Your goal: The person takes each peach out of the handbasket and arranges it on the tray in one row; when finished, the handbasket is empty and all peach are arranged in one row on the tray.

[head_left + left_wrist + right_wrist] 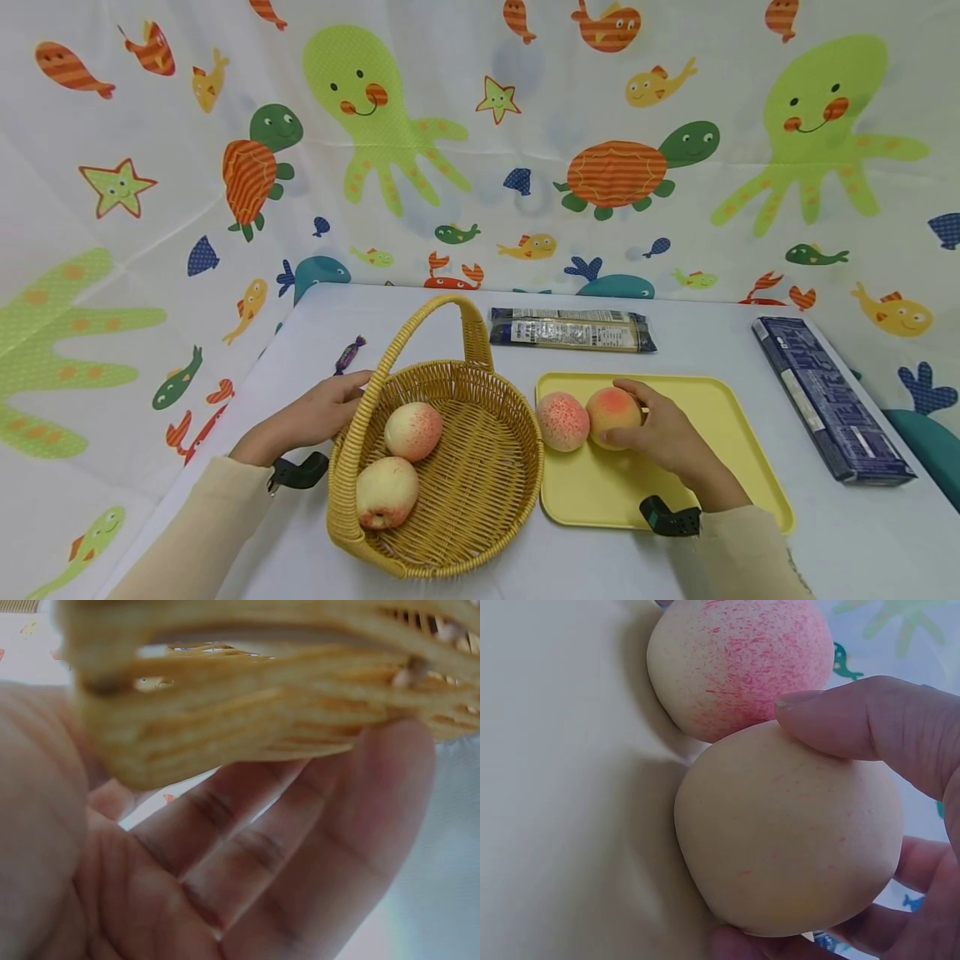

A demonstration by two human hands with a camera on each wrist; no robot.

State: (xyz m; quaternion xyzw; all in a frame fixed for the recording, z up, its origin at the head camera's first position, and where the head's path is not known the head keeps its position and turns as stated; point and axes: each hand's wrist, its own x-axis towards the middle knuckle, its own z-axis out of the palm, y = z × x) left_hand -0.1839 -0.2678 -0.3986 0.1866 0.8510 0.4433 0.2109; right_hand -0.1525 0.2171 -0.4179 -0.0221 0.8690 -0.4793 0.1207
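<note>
The right hand (663, 435) grips an orange-red peach (611, 417) on the yellow tray (697, 417), thumb and fingers around its sides. In the right wrist view that peach (787, 832) lies against a speckled pink peach (739, 664). At the left side of the wicker basket (480, 467), the left hand (322, 410) holds the wall near the handle's base; in the left wrist view its fingers (262, 847) curve under the woven rim (225, 712). Two pale, red-blushed peaches (413, 432) lie in the basket's left half.
A purple wrapped candy (349, 355) lies behind the left hand. A dark flat packet (573, 330) is behind the basket and tray. On the right rests a long blue-purple box (831, 400). A patterned sheet (525, 125) hangs at the back.
</note>
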